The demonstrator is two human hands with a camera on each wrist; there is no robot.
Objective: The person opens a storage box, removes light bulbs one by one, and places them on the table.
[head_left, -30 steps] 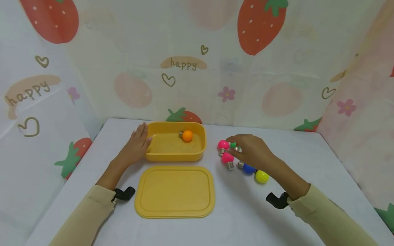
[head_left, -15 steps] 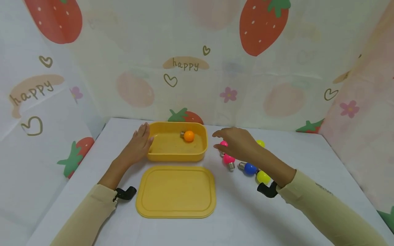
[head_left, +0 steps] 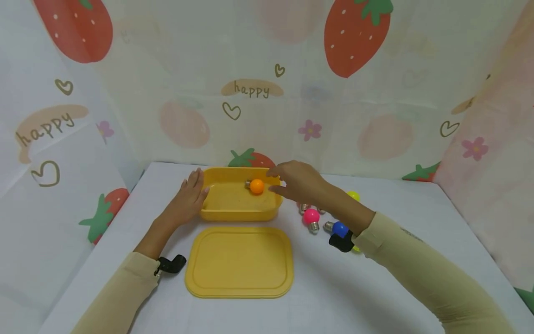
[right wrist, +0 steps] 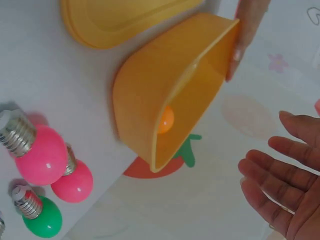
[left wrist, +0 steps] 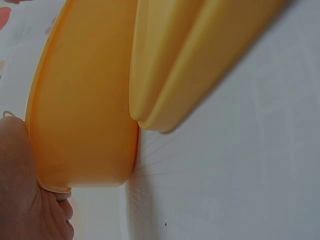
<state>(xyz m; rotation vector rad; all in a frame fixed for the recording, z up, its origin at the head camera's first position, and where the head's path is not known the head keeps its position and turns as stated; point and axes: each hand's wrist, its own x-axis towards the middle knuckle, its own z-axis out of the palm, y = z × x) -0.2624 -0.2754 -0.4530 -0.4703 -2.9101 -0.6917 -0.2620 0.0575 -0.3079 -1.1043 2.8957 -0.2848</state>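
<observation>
A yellow box (head_left: 233, 211) stands open on the white table with an orange bulb (head_left: 256, 186) inside, also seen as the orange bulb (right wrist: 166, 119) in the right wrist view. My left hand (head_left: 193, 189) rests flat against the box's left end, fingers straight; the left wrist view shows the palm (left wrist: 20, 190) against the box wall (left wrist: 85, 100). My right hand (head_left: 288, 178) hovers over the box's right rim, close to the orange bulb. Its fingers (right wrist: 280, 175) are spread and hold nothing.
The box's yellow lid (head_left: 238, 262) lies flat in front of it. Right of the box lie loose bulbs: pink (head_left: 310, 216), blue (head_left: 340, 228), yellow (head_left: 353, 195); two pink (right wrist: 40, 160) and a green one (right wrist: 42, 217) show in the right wrist view. Strawberry-print cloth walls surround the table.
My right hand has moved left from the cluster of bulbs to above the box's right rim. The left hand and the box have stayed put.
</observation>
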